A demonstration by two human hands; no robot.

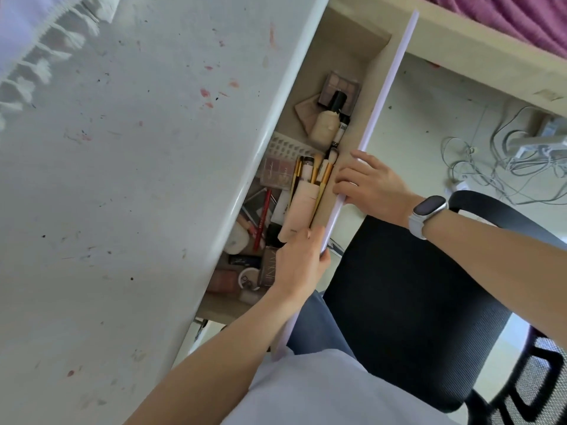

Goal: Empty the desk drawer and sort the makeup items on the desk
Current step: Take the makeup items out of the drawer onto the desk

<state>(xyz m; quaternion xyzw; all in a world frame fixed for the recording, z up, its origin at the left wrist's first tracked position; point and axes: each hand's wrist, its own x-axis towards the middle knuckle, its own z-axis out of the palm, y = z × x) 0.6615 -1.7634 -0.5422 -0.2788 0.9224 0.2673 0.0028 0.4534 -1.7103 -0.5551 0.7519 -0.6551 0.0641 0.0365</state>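
The desk drawer's pale lilac front (389,87) stands pulled out from under the white desk top (138,148). My left hand (299,265) grips that front edge near its lower end. My right hand (368,185) holds the same edge higher up, fingers curled over it into the drawer. Inside lie several makeup items: an eyeshadow palette (340,87), a beige foundation bottle (325,125), a pink pouch of gold-handled brushes (302,204), a red pencil (262,219), a second palette (276,173) and small compacts (222,279).
The desk top is stained with red and dark specks. A black mesh office chair (408,302) stands below the drawer. Tangled grey cables (497,161) lie on the floor at right. A wooden bed frame with purple bedding (506,13) runs along the top right.
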